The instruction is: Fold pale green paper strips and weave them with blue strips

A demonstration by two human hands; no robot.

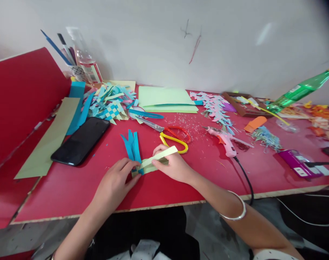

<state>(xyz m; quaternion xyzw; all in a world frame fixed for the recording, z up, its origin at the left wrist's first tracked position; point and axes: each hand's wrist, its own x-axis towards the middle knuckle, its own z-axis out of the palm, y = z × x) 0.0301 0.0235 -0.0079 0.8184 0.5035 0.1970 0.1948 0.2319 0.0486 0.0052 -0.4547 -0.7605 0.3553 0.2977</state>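
Note:
My left hand (114, 180) pinches the woven end of some paper strips near the table's front edge. Blue paper strips (132, 145) fan away from that end, towards the wall. Between the fingers of my right hand (178, 168) is a pale yellow-green paper strip (168, 152), its free end raised above the table. Another pale strip lies under it, partly covered by the right hand. Just beyond that hand lie open scissors (164, 130) with one red and one yellow handle loop. The exact crossing of the strips is hidden by the left fingers.
A black phone (80, 141) and long paper pieces (52, 133) lie left. Behind are cut strips (110, 101) and stacked green sheets (167, 97). A pink glue gun (226, 141) trails its cord over the front edge. A green bottle (302, 88) leans at right.

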